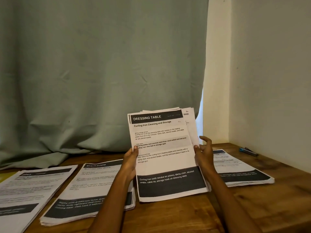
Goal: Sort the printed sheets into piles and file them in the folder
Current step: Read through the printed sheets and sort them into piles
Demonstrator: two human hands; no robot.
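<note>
L hand (130, 161) grips left edge of held stack (165, 153), thumb on front. R hand (202, 154) pinches right edge w/ thumb, other fingers (207, 140) loosely curled, apart. Stack upright above wooden surface (185, 214), top sheet "DRESSING TABLE". Three piles flat on surface: far-left pile (28, 189), mid pile (87, 187), right pile (240, 167). Blue pen (248, 151) near wall.

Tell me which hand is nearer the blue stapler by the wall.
Right. The right hand holds the held sheets' right edge, closer to the blue stapler; the left hand grips their left edge, farther away.
</note>
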